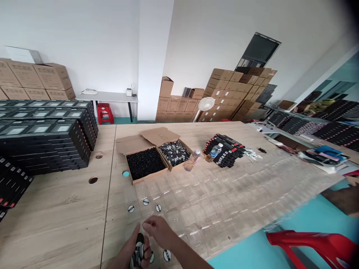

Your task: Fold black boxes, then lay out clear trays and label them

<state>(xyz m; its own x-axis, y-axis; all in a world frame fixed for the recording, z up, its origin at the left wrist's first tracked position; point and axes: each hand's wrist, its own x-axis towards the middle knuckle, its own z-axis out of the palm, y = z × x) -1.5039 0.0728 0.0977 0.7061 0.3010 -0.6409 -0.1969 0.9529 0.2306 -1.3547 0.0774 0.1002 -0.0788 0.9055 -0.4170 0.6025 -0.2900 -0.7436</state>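
Observation:
My left hand (pixel 134 249) sits at the bottom edge of the view, closed around a small bunch of round black-and-white discs (pixel 139 251). My right hand (pixel 156 228) hovers just above and to the right of it, fingers pinched together near the discs; whether it holds one is unclear. Both hands are over rows of clear plastic trays (pixel 224 198) spread across the wooden table (pixel 64 220). Three discs (pixel 145 202) lie in tray pockets just beyond my hands, and another disc (pixel 167 255) lies by my right wrist.
An open cardboard box (pixel 153 157) holds small black parts and patterned pieces. Two bottles (pixel 192 160) stand beside a pile of black packages (pixel 227 149). Stacks of black boxes (pixel 45 134) fill the left side. A red stool (pixel 314 244) is at lower right.

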